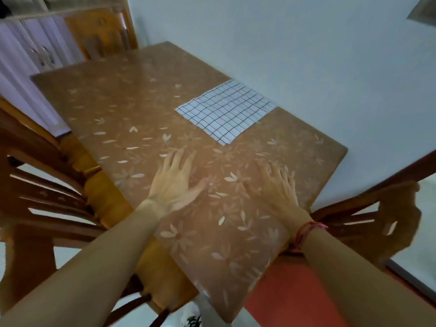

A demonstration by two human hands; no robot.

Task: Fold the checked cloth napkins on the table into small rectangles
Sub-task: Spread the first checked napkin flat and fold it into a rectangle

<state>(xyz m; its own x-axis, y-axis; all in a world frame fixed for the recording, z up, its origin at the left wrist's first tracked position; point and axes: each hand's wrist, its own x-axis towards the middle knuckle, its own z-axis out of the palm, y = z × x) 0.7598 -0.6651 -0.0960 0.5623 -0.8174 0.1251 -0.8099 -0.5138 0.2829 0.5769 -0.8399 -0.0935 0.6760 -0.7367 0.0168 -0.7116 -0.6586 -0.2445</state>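
Both the left hand (173,182) and the right hand (278,185) lie flat with fingers spread on the table (118,109), holding nothing; the checked napkin (226,109) lies unfolded well beyond them, near the wall-side edge. The likely trouble is slippage — the glossy tabletop could let the cloth skid as a corner is lifted, leaving edges misaligned.
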